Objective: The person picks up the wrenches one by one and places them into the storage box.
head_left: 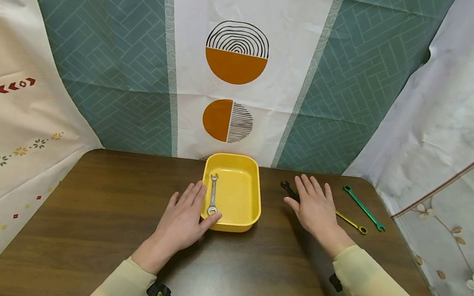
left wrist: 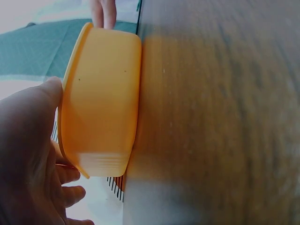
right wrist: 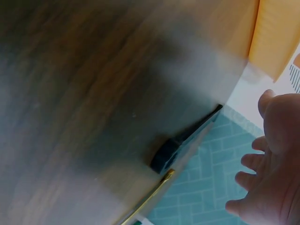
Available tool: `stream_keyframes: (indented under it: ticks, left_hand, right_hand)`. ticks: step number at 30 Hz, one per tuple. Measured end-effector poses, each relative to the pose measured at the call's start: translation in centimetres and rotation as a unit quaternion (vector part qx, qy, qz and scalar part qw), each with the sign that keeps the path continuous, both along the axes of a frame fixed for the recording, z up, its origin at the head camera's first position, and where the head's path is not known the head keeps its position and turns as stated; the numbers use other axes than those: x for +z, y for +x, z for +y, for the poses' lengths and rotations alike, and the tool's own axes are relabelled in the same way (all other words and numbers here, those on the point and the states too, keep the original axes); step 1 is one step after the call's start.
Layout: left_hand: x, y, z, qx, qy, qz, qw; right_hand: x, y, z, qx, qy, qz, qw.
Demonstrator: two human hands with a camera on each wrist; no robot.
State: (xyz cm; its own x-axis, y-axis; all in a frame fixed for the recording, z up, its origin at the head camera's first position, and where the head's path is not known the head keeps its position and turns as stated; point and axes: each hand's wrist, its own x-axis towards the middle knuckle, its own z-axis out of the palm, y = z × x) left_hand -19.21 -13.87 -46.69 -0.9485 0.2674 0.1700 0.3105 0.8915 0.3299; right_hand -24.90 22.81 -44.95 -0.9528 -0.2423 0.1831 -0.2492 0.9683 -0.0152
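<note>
A yellow tray [head_left: 233, 225] stands near the far edge of the table. Inside it, along the left side, lies a silver wrench [head_left: 213, 192]. My left hand [head_left: 181, 220] is at the tray's near left corner, fingers extended along the left rim and thumb at the front rim. To the right, my right hand [head_left: 315, 207] is held above the table with fingers spread, nothing in its grasp. Beneath it a black wrench [right wrist: 166, 154] and a yellow wrench [head_left: 353, 223] are partly hidden in the head view. Farther right lies a green wrench [head_left: 364, 208].
The dark wooden table [head_left: 96, 229] ends at a patterned curtain [head_left: 123, 53] behind the tray. A pale floral cloth [head_left: 468, 238] hangs on the right, and a cream printed cloth [head_left: 6, 127] on the left.
</note>
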Motion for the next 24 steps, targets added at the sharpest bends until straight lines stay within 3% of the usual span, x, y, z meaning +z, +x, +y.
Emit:
stream_keyframes:
  ticks: [24]
  left_hand:
    - [-0.1, 0.0, 0.0, -0.001, 0.002, -0.006, 1.0]
  right_hand:
    - [-1.3, 0.1, 1.6, -0.018, 0.011, -0.02, 0.9996]
